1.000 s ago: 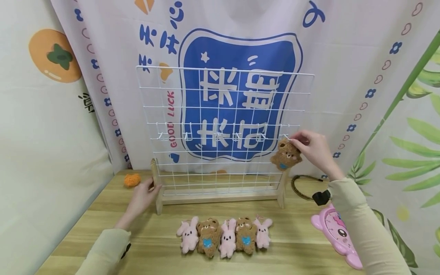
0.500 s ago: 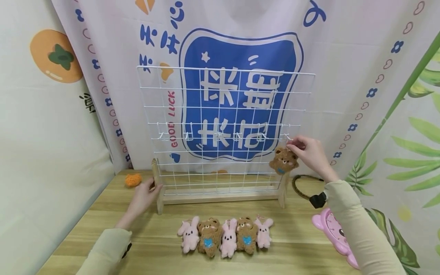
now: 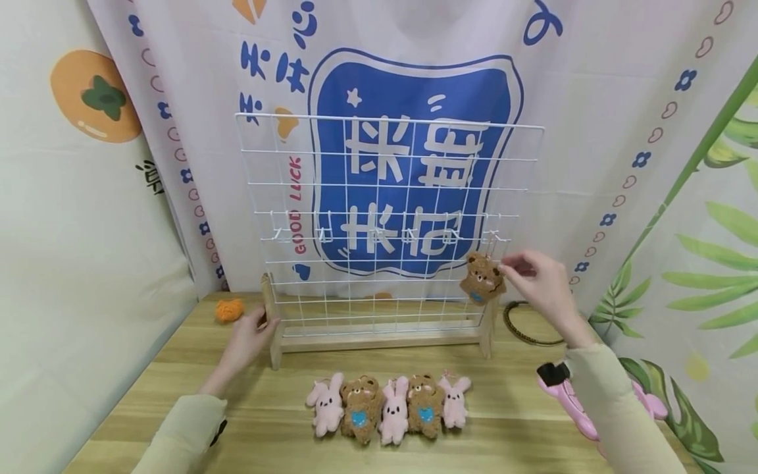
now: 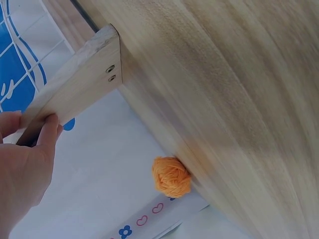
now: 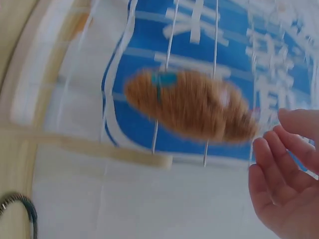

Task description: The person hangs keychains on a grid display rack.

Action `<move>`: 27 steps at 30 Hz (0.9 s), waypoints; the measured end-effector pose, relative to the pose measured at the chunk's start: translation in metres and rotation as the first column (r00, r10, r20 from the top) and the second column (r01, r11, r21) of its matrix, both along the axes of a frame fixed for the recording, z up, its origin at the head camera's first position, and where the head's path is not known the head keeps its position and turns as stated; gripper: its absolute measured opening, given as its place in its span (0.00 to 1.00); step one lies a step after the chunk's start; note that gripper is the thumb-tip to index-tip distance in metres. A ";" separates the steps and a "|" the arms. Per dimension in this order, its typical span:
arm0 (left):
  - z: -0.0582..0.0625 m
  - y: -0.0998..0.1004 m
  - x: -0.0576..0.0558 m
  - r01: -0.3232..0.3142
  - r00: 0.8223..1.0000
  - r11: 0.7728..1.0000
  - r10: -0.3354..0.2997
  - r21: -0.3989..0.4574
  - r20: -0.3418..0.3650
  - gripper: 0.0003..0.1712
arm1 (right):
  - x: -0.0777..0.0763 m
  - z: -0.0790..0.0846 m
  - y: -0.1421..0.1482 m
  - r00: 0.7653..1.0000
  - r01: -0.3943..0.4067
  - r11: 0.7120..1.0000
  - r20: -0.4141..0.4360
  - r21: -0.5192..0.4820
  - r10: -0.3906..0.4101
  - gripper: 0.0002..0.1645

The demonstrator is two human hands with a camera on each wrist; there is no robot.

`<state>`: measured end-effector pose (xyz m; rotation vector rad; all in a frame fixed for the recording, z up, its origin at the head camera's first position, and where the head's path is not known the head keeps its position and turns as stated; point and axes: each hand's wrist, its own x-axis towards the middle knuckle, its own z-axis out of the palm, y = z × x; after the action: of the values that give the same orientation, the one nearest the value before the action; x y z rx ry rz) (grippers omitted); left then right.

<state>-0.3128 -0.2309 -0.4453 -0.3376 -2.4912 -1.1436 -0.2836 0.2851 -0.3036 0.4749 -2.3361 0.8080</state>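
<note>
Here's the view, rack as the middle of the dial: a printed curtain [image 3: 414,85] fills twelve o'clock, and the wooden counter [image 3: 509,421] stretches out to six. The wire rack [image 3: 379,343] stands upright, a wooden post [image 4: 75,83] at its side. At eight o'clock the left hand [image 3: 250,336] is on that post, fingers clamped on the wood! Round to four: the right hand [image 3: 541,286], fingers loosely bent, thumb and fingertips slightly apart and holding nothing, right beside the brown bear [image 3: 482,279]; whether they touch, I can't tell. That bear hangs at four o'clock in front of the mesh, slightly tilted. Down at six, two more bears [image 3: 360,415] lie in a row, alternating with three pink rabbits [image 3: 393,415]. An orange yarn ball [image 3: 229,311] sits at eight, near the left hand. Smallest, the white hook [image 3: 496,237], directly above the hanging bear.
</note>
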 end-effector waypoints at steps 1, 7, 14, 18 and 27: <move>0.000 0.000 0.000 -0.001 1.000 1.000 0.000 0.004 0.002 0.16 | 0.006 -0.005 -0.003 1.000 -0.013 1.000 -0.010 0.005 0.013 0.08; 0.001 -0.001 0.001 0.000 1.000 1.000 0.000 0.013 0.010 0.16 | 0.021 -0.057 -0.020 0.988 -0.100 0.992 0.123 0.079 0.090 0.05; 0.002 -0.003 0.001 0.003 1.000 1.000 -0.003 -0.002 0.005 0.16 | 0.010 -0.129 -0.025 0.907 -0.223 0.962 0.396 0.157 0.146 0.03; -0.001 -0.003 0.001 -0.009 1.000 1.000 0.009 -0.021 -0.010 0.15 | 0.001 -0.154 -0.027 0.863 -0.287 0.940 0.476 0.187 0.169 0.02; -0.003 0.000 0.000 -0.001 1.000 1.000 0.001 -0.006 -0.006 0.15 | -0.006 -0.163 -0.033 0.778 -0.315 0.934 0.609 0.171 0.151 0.07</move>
<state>-0.3127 -0.2305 -0.4482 -0.3406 -2.4904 -1.1329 -0.2898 0.2516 -0.4665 0.7274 -3.0379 0.8482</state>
